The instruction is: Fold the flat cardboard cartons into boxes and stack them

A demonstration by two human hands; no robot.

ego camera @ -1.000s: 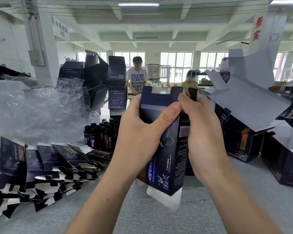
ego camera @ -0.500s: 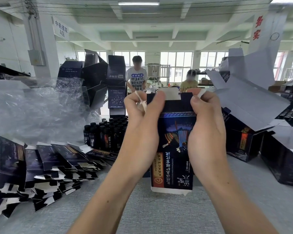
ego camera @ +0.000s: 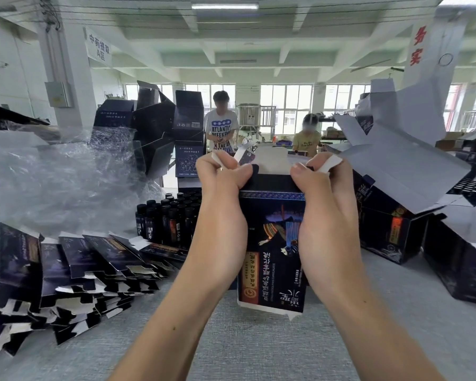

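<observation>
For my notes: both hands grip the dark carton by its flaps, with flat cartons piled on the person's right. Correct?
No: the head view shows the flat cartons piled on the person's left. The left hand and right hand do grip the dark carton by its flaps.

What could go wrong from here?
The left hand and right hand pinch the thin white side flaps of the dark printed cardboard carton; a hard pull could crease or tear them.
The carton hangs above the grey table; it could drop if the grip slackens.
The small dark bottles stand just behind; a swing could topple them.
</observation>
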